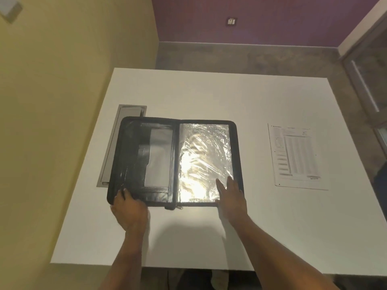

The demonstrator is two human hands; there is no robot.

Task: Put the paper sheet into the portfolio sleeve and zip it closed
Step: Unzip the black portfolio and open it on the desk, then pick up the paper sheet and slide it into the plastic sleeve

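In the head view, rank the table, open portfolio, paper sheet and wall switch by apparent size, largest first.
1. table
2. portfolio, lying open
3. paper sheet, lying flat on the table
4. wall switch, far smallest, though it sits much farther from the camera

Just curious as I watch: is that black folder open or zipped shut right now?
Open. The portfolio lies spread flat on the table, both inner halves showing, including the shiny plastic sleeve.
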